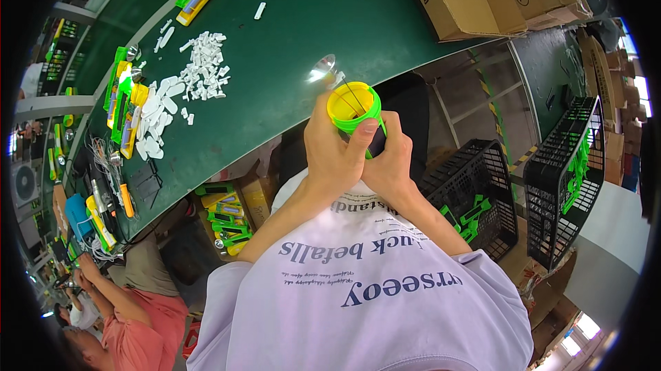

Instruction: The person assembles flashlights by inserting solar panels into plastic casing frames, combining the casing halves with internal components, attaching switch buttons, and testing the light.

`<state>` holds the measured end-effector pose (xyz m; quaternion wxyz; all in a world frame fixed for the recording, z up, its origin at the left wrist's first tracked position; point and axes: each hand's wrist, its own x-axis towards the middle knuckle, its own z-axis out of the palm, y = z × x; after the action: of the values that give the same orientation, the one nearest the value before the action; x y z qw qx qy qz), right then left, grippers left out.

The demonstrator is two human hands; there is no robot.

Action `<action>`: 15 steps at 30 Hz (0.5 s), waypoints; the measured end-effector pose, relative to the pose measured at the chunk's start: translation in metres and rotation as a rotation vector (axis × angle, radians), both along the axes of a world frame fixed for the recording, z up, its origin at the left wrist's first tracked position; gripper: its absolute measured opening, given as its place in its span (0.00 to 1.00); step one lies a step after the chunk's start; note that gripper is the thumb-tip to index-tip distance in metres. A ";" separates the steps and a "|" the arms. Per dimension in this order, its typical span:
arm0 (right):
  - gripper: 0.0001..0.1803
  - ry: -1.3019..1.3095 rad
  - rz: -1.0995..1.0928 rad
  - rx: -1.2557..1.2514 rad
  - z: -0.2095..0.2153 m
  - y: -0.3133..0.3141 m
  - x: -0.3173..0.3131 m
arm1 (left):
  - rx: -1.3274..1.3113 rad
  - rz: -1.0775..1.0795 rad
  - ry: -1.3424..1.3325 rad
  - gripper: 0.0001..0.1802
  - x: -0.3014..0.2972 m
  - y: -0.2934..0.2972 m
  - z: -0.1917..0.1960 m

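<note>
Both my hands are closed around a green and yellow flashlight housing [356, 123], held just off the table's near edge. Its round yellow head opening faces up, with thin wires coming out. A shiny cone-shaped reflector [322, 68] appears at the wires' end, beyond the rim. My left hand [334, 147] wraps the left side, its thumb pressed against the green collar. On the right, my right hand [391, 154] grips the body below the collar. Most of the lower housing is hidden by my fingers.
Small white plastic parts [204, 65] and flat white pieces [157, 113] lie piled on the green table [275, 27]. Partly assembled flashlights [124, 102] stand at the left. A cardboard box [482, 6] sits far right. Black crates [482, 199] hold green parts. A co-worker [141, 309] sits at lower left.
</note>
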<state>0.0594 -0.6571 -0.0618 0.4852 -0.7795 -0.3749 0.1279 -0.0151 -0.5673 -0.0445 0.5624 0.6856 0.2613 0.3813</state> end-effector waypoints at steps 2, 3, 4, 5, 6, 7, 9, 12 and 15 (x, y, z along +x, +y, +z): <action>0.27 0.003 -0.003 0.018 0.000 0.001 0.000 | -0.022 -0.023 -0.029 0.30 0.000 -0.001 0.003; 0.27 0.004 -0.009 0.038 0.000 0.001 0.000 | -0.023 -0.021 -0.029 0.30 0.000 -0.001 0.005; 0.27 0.004 -0.006 0.037 -0.002 0.001 0.000 | -0.066 -0.044 -0.044 0.30 0.001 -0.003 0.007; 0.27 0.023 -0.004 0.063 -0.005 0.001 0.001 | -0.110 -0.067 -0.059 0.29 0.002 -0.005 0.009; 0.27 0.041 -0.003 0.089 -0.007 0.001 0.001 | -0.110 -0.066 -0.059 0.29 0.004 -0.009 0.011; 0.27 0.041 -0.001 0.088 -0.007 0.001 0.001 | -0.253 -0.078 -0.118 0.28 0.007 -0.014 0.013; 0.27 0.065 0.003 0.060 -0.006 -0.001 0.000 | -0.397 -0.090 -0.177 0.27 0.008 -0.014 0.016; 0.27 0.066 0.008 0.004 0.007 0.000 -0.002 | -0.380 -0.167 -0.164 0.27 0.003 -0.004 0.017; 0.27 0.028 0.012 0.032 0.005 0.001 0.000 | -0.499 -0.209 -0.086 0.29 0.001 0.000 0.016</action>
<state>0.0596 -0.6564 -0.0569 0.5018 -0.7676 -0.3749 0.1356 -0.0139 -0.5678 -0.0290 0.7608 0.5321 0.2512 0.2737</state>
